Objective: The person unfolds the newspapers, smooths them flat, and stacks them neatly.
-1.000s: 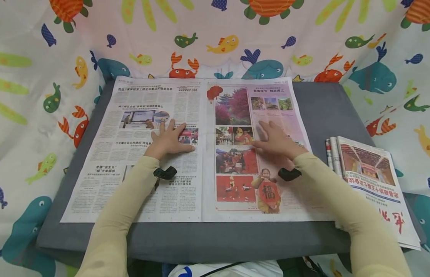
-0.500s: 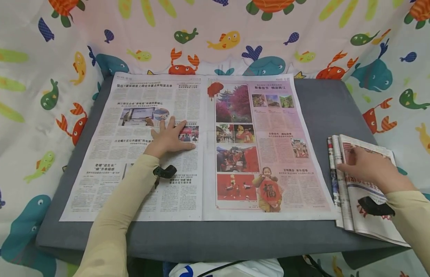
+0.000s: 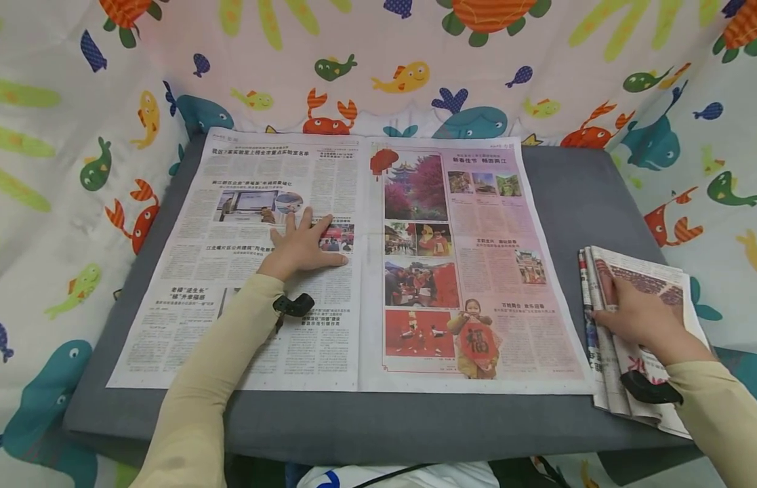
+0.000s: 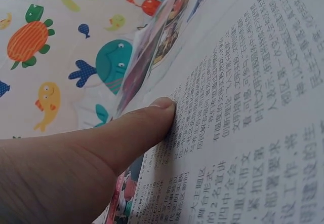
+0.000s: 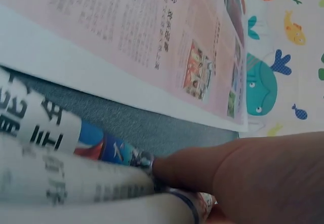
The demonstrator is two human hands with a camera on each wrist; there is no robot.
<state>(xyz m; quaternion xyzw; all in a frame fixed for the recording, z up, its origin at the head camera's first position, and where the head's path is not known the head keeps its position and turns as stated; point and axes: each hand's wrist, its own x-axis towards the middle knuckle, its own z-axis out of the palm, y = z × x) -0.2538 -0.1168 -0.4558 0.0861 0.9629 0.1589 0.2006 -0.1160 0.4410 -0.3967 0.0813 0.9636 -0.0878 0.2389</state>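
An unfolded newspaper (image 3: 497, 224) lies flat, its left page mostly text and its right page full of colour pictures. My left hand (image 3: 300, 249) rests on the left page with fingers spread. In the left wrist view its thumb (image 4: 147, 120) lies against the printed sheet. On the right, my right hand (image 3: 649, 322) grips a stack of folded newspapers (image 3: 610, 369), fingers over the top sheet and thumb at the folded left edges. The right wrist view shows that thumb (image 5: 187, 168) pressed to the folds; the other fingers are mostly hidden.
A grey table (image 3: 415, 423) carries both the spread sheet and the stack, which reaches the table's front right edge. Behind and beside it hangs a cloth (image 3: 250, 54) printed with sea animals. Each wrist wears a small black camera mount (image 3: 294, 305).
My right hand left the right page for the folded stack and grips it; the top newspapers have since shifted left and bunched. My left hand has stayed in place.
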